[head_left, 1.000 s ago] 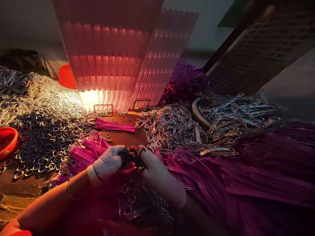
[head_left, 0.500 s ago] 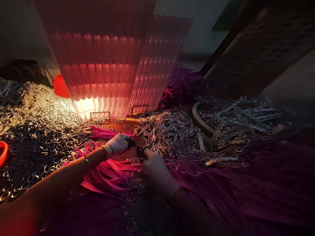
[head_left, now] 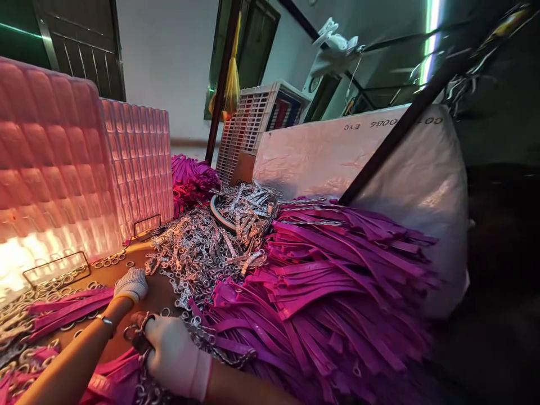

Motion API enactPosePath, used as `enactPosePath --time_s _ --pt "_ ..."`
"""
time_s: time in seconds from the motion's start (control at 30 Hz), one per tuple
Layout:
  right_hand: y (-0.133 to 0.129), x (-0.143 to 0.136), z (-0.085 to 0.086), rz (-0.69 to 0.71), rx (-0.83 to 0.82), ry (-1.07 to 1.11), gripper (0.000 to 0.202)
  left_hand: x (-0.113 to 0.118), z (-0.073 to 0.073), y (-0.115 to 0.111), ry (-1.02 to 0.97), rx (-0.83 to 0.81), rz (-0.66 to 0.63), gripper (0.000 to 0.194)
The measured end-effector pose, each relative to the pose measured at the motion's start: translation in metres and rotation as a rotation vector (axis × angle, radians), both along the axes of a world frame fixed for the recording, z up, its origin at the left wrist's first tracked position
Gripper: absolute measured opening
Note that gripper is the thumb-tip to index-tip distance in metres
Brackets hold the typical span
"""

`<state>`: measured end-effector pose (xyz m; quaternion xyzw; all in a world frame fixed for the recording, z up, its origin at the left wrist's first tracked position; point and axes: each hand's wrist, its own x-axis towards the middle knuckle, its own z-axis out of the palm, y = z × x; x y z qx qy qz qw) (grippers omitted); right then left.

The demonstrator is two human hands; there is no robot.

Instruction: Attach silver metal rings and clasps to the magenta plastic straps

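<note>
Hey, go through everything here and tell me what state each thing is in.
Left gloved hand: extended, grip hidden
Right gloved hand: curled, contents unclear
Magenta straps: heaped, overlapping
Metal chain pieces: piled loosely
Ribbed translucent panels: upright, backlit
Tube light: lit
Yellow bag: hanging
Plastic-wrapped slab: standing on edge

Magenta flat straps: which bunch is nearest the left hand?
The small bunch of magenta flat straps left of the white-gloved left hand, ending right beside it. The big pile at right, bottom bunch and back pile lie farther off.
</note>
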<state>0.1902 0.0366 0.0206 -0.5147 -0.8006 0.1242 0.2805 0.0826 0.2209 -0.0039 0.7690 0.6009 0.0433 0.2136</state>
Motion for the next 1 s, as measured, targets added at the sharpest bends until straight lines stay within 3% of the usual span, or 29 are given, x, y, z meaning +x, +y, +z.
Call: enactPosePath --time_s 0.17,0.27,0.43,0.6,0.7,0.83,0.9,1.0 --pt "0.001 0.004 0.006 -0.029 -0.085 0.05 0.019 -0.004 0.022 -0.005 -0.198 -0.006 0.062 0.012" --pt "-0.002 0.01 0.007 -0.041 -0.097 0.131 0.025 -0.019 0.039 -0.026 -0.405 -0.069 0.14 0.012" --pt "-0.005 0.011 0.017 0.011 -0.102 0.163 0.033 -0.065 0.063 -0.104 -0.744 -0.299 0.308 0.031" --pt "-0.013 -0.009 0.038 0.063 -0.147 -0.097 0.024 -0.093 0.07 -0.185 -1.283 -0.548 0.409 0.041" --pt "-0.021 -0.023 0.048 0.065 -0.161 -0.267 0.02 -0.098 0.066 -0.208 -1.29 -0.582 0.409 0.038" --pt "-0.027 -0.032 0.053 0.085 -0.166 -0.415 0.02 -0.094 0.062 -0.214 -1.191 -0.522 0.378 0.029" --pt "-0.029 -0.033 0.052 0.066 -0.149 -0.465 0.02 -0.09 0.061 -0.215 -1.023 -0.357 0.32 0.027" --pt "-0.03 -0.035 0.049 0.071 -0.073 -0.477 0.018 -0.087 0.055 -0.215 -0.719 0.059 0.169 0.02"
